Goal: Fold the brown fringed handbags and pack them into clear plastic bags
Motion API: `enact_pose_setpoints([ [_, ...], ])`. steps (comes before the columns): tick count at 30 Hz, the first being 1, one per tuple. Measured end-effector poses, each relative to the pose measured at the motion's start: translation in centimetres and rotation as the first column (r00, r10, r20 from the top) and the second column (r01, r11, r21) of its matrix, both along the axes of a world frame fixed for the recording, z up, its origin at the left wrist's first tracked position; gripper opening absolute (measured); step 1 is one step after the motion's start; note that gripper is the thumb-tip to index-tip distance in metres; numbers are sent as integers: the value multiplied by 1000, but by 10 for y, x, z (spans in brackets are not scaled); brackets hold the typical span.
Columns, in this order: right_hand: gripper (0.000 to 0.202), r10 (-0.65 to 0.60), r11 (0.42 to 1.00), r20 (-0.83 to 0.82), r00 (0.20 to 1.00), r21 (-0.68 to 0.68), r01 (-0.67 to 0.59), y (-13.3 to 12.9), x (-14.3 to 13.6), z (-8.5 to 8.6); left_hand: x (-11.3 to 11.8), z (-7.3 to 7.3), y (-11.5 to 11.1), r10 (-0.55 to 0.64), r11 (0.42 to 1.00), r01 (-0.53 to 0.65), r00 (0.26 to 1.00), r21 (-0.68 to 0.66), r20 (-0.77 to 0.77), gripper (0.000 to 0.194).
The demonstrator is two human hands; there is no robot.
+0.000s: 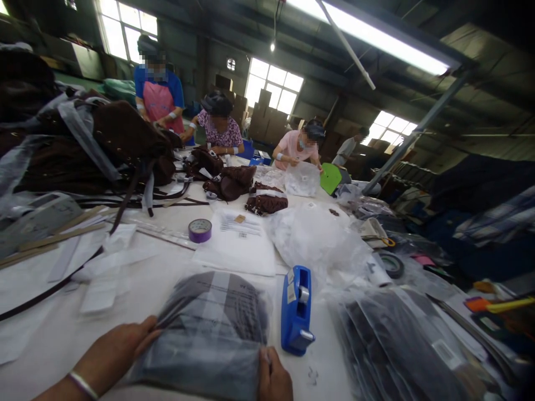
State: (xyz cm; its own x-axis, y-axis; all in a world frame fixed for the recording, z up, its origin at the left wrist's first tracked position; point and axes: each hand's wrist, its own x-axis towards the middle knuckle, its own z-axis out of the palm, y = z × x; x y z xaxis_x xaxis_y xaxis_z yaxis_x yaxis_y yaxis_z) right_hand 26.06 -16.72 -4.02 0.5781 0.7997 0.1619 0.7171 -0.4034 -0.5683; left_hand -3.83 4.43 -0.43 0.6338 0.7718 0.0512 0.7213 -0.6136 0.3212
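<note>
So the bagged dark item [204, 340] is lying on the white table [326, 340] right in front of the wearer, at 6 o'clock in the view. Going by the clock around it, the left hand [115, 353] is pinching its edge at 9, fingers closing on the plastic, and a pale bracelet [83, 385] is circling that wrist. The right hand [273, 374] is gripping the edge at 4, fingers bunching up pretty narrow

Just beside it at 2 o'clock, a blue tape dispenser [296, 312] is standing, and past that at 3 a pile of bagged dark goods [401, 345] is spreading out. Up at 12 a purple tape roll [199, 230] is sitting next to a white packet stack [238, 245], with puffy clear plastic [321, 236] bunching at 1. Brown bags [121, 131] are heaping up at 11, and further back a person in a pink apron [159, 97] is working at the table
</note>
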Motion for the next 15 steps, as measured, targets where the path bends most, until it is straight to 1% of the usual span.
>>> enact_pose_setpoints([
  [1,42,-5,1000,-7,1000,-6,5,1,0,2,11,13,-3,-24,999,24,1000,39,15,33],
  [3,43,-18,1000,-60,998,-17,17,2,-2,11,36,35,-11,-138,987,130,987,95,79,29],
  [4,43,-23,1000,-102,995,-17,21,1,-3,17,50,42,-16,-210,975,199,971,103,114,28],
  [5,42,-29,1000,-154,988,-5,29,1,-3,23,63,46,-22,-280,959,269,950,94,137,28],
  [6,41,-35,999,-211,977,10,38,0,-3,28,74,47,-27,-336,941,328,930,80,149,26],
  [7,41,-46,998,-268,962,30,56,0,-2,32,84,44,-31,-364,931,361,920,47,143,23],
  [9,41,-78,994,-361,929,49,102,0,2,35,97,34,-36,-373,925,380,918,-30,133,19],
  [12,42,-125,987,-443,888,33,155,-5,9,30,101,17,-35,-357,922,373,923,-100,145,20],
  [15,42,-198,966,-507,839,41,253,-19,19,29,99,11,-32,-336,927,359,923,-106,186,21],
])
